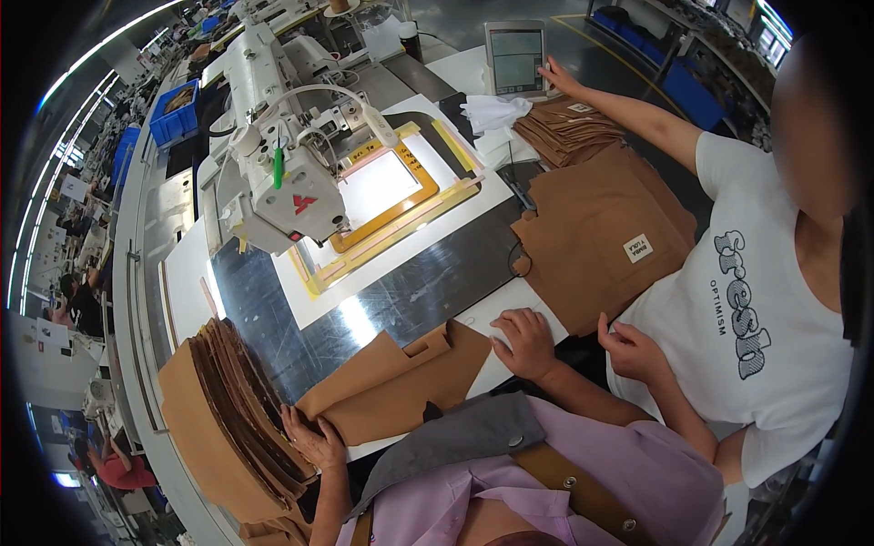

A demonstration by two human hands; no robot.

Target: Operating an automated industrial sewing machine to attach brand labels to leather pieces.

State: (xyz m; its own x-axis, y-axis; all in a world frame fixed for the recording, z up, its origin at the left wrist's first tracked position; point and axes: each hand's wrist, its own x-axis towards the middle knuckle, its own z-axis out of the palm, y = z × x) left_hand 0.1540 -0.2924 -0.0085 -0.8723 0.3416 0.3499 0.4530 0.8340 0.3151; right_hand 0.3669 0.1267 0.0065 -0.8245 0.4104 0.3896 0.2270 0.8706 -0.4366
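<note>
A folded brown fabric piece [401, 382] lies on the table's near edge in front of me. My left hand [314, 441] rests palm down where that piece's left end meets a tall stack of brown fabric pieces [232, 400]; its fingers are spread and I see no grip. My right hand [526, 341] sits on the white table top just right of the piece, fingers loosely curled and holding nothing.
A white pattern sewing machine [282, 155] stands over a yellow frame template [391, 196]. A person in a white shirt stands at the right, with one hand [628, 350] near mine and the other hand [560, 77] at a small screen [516, 56]. More brown pieces [601, 227] lie before that person.
</note>
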